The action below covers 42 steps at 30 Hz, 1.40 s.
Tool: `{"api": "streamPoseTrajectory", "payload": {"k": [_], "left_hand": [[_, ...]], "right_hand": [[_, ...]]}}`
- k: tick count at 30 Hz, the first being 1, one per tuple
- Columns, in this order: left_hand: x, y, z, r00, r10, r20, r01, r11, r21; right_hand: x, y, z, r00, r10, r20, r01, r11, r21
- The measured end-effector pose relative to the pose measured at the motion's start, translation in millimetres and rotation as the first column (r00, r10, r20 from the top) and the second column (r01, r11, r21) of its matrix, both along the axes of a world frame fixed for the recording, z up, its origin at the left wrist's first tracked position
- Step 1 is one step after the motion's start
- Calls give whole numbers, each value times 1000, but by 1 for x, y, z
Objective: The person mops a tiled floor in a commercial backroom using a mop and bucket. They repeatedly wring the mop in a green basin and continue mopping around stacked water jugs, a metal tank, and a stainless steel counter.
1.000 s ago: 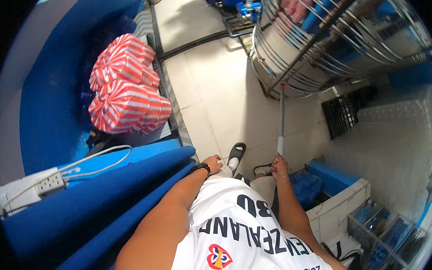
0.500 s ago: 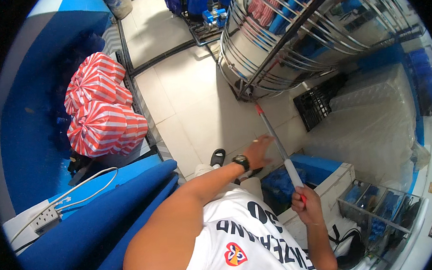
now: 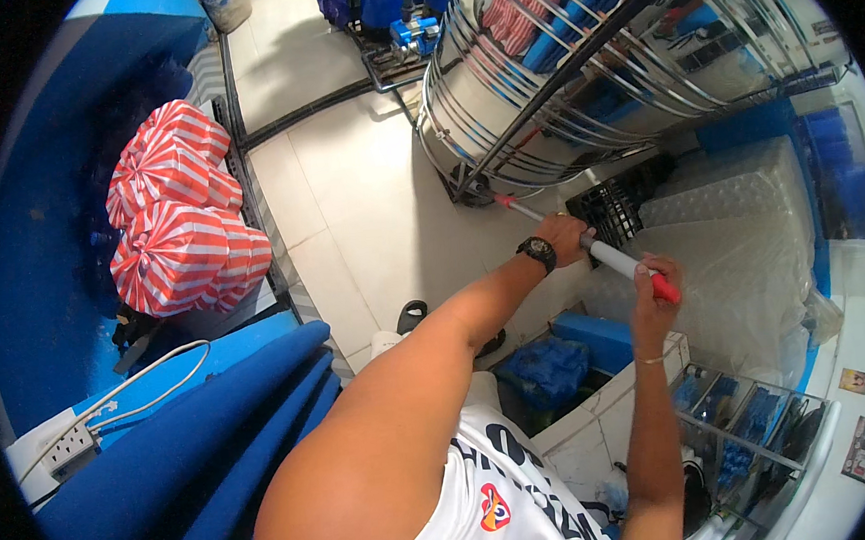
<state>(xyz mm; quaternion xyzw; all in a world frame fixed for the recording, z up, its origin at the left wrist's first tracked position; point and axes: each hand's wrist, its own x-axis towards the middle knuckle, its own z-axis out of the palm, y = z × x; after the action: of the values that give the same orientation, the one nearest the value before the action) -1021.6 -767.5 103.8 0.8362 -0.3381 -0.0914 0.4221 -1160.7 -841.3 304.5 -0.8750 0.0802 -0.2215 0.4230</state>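
Observation:
I hold a long-handled pole (image 3: 615,260) with a grey shaft, white grip and red end cap. My left hand (image 3: 562,240), with a watch on its wrist, is closed around the shaft just ahead of the white grip. Around the grip near its red end, my right hand (image 3: 660,282) is closed. The pole slants away from me to the far left, down to a red joint near the foot of the round metal-barred rack (image 3: 555,151). Whatever is on the pole's far end is hidden by the rack's base.
Red-and-white striped bundles (image 3: 188,257) sit at the left by a blue wall. A black crate (image 3: 616,202) and plastic-wrapped stacks (image 3: 727,249) stand at the right. Nearer are a tiled ledge (image 3: 623,407) and a clear divided case (image 3: 749,418). Pale tiles (image 3: 348,206) cover the floor.
My left hand has moved from open beside the pole to gripping its shaft. My right hand has risen forward and right, so the pole now lies flatter.

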Motion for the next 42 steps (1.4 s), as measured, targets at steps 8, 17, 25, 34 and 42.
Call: {"api": "streamPoseTrajectory", "payload": {"k": [8, 17, 25, 34, 42], "left_hand": [[-21, -31, 0, 999, -19, -37, 26, 979, 203], [-23, -79, -21, 937, 207, -281, -290, 909, -298], [4, 24, -39, 979, 40, -200, -101, 948, -302], [3, 13, 0, 969, -176, -175, 218, 940, 264], [-89, -23, -67, 946, -314, -78, 324, 924, 205]], "right_hand": [[-21, -42, -33, 1000, 8, 25, -16, 931, 365], [13, -43, 16, 986, 152, -64, -154, 987, -35], [37, 31, -7, 935, 355, 0, -350, 924, -155], [-18, -1, -43, 995, -96, 17, 88, 959, 269], [-129, -10, -93, 975, -213, 61, 169, 894, 415]]}}
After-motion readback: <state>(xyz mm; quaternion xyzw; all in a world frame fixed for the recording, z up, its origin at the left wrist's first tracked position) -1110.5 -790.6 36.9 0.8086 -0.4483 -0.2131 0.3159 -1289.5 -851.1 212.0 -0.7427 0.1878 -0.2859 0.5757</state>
